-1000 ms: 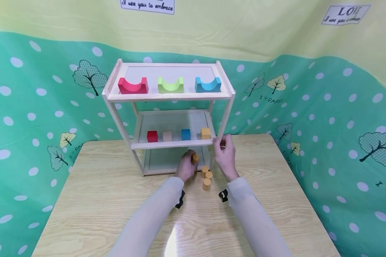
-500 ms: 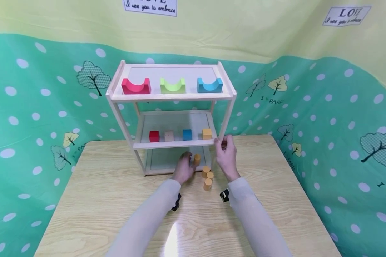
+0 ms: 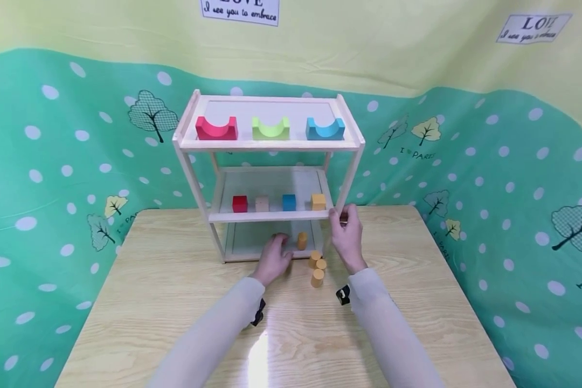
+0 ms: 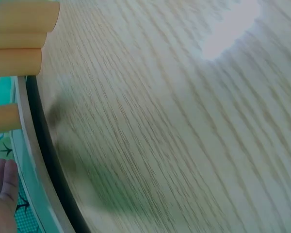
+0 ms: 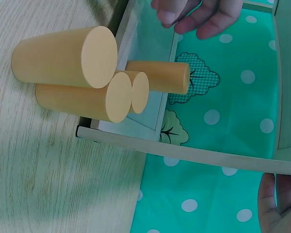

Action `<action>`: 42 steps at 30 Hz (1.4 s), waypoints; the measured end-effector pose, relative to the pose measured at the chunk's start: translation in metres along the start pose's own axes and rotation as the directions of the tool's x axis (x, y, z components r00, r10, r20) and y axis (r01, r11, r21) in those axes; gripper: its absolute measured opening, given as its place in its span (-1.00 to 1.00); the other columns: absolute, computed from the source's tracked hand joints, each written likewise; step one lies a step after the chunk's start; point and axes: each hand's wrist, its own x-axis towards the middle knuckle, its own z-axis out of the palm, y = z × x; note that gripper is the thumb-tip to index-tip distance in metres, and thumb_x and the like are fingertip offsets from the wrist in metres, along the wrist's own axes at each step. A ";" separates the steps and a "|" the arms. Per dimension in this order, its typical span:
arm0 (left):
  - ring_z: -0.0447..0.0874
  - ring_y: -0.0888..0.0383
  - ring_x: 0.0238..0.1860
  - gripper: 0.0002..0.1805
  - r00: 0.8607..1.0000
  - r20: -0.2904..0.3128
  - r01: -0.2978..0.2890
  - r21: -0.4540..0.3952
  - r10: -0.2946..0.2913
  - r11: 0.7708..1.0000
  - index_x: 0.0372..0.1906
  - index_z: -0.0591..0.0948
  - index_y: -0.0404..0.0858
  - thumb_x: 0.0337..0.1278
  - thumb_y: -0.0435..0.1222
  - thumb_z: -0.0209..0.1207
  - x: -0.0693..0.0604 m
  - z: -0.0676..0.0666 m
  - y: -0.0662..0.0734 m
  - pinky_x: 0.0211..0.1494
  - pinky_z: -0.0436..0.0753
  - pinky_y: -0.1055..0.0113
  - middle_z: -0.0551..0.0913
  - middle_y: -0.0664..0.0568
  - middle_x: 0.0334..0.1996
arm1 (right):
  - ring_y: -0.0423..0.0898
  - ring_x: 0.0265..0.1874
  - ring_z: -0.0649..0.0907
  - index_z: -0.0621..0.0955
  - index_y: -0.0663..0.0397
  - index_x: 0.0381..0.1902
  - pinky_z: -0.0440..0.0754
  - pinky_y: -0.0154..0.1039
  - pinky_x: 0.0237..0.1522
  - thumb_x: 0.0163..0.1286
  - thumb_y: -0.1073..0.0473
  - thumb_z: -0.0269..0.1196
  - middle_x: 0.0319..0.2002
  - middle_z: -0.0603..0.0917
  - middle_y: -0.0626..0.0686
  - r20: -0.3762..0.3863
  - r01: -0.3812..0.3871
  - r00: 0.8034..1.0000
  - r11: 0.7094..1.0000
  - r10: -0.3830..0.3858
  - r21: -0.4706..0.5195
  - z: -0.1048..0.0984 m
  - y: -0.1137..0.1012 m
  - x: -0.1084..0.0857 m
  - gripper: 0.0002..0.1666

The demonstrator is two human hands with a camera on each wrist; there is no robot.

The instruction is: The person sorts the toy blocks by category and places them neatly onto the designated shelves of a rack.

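An orange wooden cylinder (image 3: 302,241) stands upright on the bottom level of a white wooden shelf rack (image 3: 281,216). Just left of it is my left hand (image 3: 273,257), fingers loosely spread and apart from the cylinder; the left wrist view shows only part of that hand (image 4: 2,199) beside the cylinder (image 4: 5,119). My right hand (image 3: 347,234) grips the rack at its right front post, level with the middle shelf. Three more orange cylinders (image 3: 315,260) stand grouped on the table before the rack's right front corner, large in the right wrist view.
On the middle shelf stand red (image 3: 240,203), pale pink (image 3: 262,203), blue (image 3: 289,202) and yellow (image 3: 318,202) cubes. Arch-cut blocks in red (image 3: 216,129), green (image 3: 270,129) and blue (image 3: 325,129) line the top shelf. A patterned cloth (image 3: 53,140) surrounds the wooden table (image 3: 174,302).
My left hand has let go of the cylinder, leaving it standing on the bottom shelf, and has drawn away to the left. The right hand keeps its grip on the rack.
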 end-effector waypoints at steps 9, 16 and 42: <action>0.52 -0.10 -0.02 -0.54 0.998 -0.009 -0.065 0.030 0.066 0.997 0.10 0.47 -0.44 0.05 -0.42 0.26 -0.017 -0.017 -0.004 0.08 0.52 0.09 0.53 -0.24 -0.05 | -0.05 -0.36 0.53 0.39 0.12 -0.21 0.56 -0.21 -0.37 0.45 0.00 0.08 -0.31 0.53 0.09 0.008 0.010 1.000 1.000 -0.010 0.000 0.000 0.000 0.000 -0.71; 0.52 -0.05 0.01 -0.52 0.998 -0.007 -0.063 0.042 0.064 0.997 0.11 0.47 -0.40 0.05 -0.40 0.27 -0.031 -0.029 -0.010 0.11 0.54 0.14 0.53 -0.14 -0.02 | -0.04 -0.35 0.53 0.39 0.12 -0.19 0.56 -0.19 -0.36 0.45 -0.01 0.08 -0.29 0.53 0.10 0.010 -0.009 1.000 1.000 0.009 0.009 -0.002 -0.001 -0.001 -0.71; 0.53 -0.15 -0.06 -0.65 0.984 -0.171 -0.050 -0.036 0.043 0.998 -0.03 0.52 -0.41 0.06 -0.42 0.28 -0.070 -0.072 -0.028 -0.04 0.60 0.02 0.53 -0.20 -0.09 | -0.05 -0.34 0.52 0.40 0.12 -0.19 0.56 -0.24 -0.34 0.44 -0.05 0.07 -0.28 0.52 0.10 0.018 -0.036 0.999 0.999 0.036 0.000 -0.001 -0.001 -0.001 -0.67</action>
